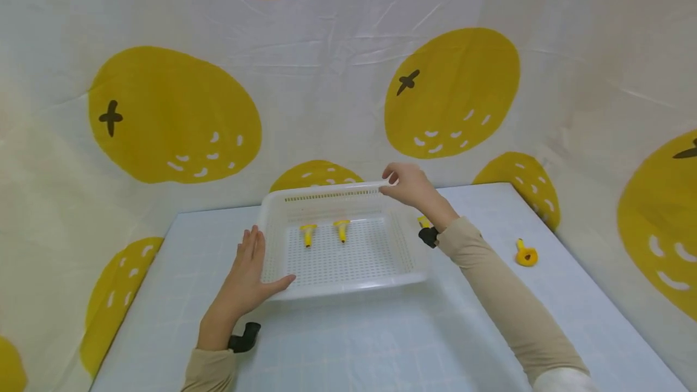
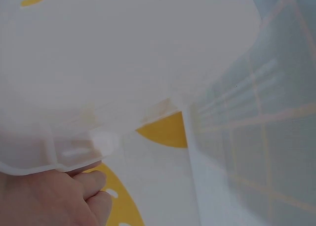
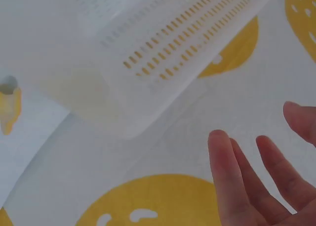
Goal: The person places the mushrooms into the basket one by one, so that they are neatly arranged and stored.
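Observation:
A white plastic basket (image 1: 337, 288) with slotted walls appears tilted above the table, a shadow beneath its front edge. Two small yellow T-shaped pieces, a left one (image 1: 308, 236) and a right one (image 1: 342, 231), lie inside. At the basket's left side, my left hand (image 1: 245, 274) grips the rim, thumb across the front left corner. The left wrist view shows that hand's bent fingers (image 2: 98, 196) against the rim. Near the back right corner is my right hand (image 1: 411, 186), its fingers spread. In the right wrist view they stand apart from the basket and hold nothing.
A yellow piece with a ring-shaped end and a stem (image 1: 526, 254) lies on the right of the table (image 1: 359, 343). Another yellow piece (image 1: 423, 221) shows partly behind my right wrist. A fruit-print cloth (image 1: 327, 107) hangs behind the table and along its sides.

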### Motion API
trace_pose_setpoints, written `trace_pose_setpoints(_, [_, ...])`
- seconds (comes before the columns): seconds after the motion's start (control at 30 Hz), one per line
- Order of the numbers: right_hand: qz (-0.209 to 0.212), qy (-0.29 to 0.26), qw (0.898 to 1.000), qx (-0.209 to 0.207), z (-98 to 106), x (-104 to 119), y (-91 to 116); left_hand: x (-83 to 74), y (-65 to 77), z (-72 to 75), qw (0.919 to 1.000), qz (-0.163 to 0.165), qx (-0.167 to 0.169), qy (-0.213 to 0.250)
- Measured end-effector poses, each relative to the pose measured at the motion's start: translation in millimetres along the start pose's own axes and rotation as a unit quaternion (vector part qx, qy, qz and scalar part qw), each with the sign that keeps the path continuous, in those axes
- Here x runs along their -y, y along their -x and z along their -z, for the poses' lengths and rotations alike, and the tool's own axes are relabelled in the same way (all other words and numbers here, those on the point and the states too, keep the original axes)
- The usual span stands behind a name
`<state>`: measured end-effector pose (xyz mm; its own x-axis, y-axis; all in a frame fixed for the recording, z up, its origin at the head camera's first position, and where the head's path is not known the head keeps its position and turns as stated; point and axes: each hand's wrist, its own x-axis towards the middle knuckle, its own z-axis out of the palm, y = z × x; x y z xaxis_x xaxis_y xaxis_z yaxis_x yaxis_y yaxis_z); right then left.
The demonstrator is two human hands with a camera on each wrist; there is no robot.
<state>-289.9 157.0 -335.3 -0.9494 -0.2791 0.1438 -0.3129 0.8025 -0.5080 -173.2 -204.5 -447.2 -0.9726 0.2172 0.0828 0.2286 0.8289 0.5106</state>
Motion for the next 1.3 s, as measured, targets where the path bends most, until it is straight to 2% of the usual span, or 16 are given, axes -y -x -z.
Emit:
trace_pose_setpoints(0.17, [-0.028, 0.005, 0.999, -0.038, 19.0, -13.3, 13.4, 0.0, 0.2, 0.4, 1.0, -0.006, -0.001, 0.001])
trace_pose_setpoints(0.4, [-0.065, 0.027, 0.995, -0.067, 50.4, -50.8, 33.7, -3.4, 1.0, 4.4, 0.9999, -0.013, -0.005, 0.001])
trace_pose_setpoints(0.63, [-0.108, 0.047, 0.991, -0.067, 72.6, -98.2, 66.1, -1.2, 0.6, 1.3, 1.0, -0.006, 0.001, 0.006])
trace_pose_setpoints(0.8, [-0.132, 0.068, 0.987, -0.061, 84.0, -132.8, 88.4, 1.1, -0.2, -1.4, 0.9999, -0.011, -0.007, -0.003])
trace_pose_setpoints(0.9, [-0.156, 0.081, 0.983, -0.046, 86.8, -152.7, 101.4, 1.7, 0.2, -1.5, 0.9999, -0.009, -0.009, -0.003])
trace_pose_setpoints(1.07, [-0.217, 0.075, 0.973, 0.004, 88.2, -177.0, 125.4, 1.5, -0.2, -0.6, 0.9999, -0.007, -0.009, 0.0])
trace_pose_setpoints(1.3, [-0.29, 0.055, 0.951, 0.094, 79.7, -197.0, 144.5, 2.3, -0.5, -0.3, 1.0, -0.003, -0.007, -0.005])
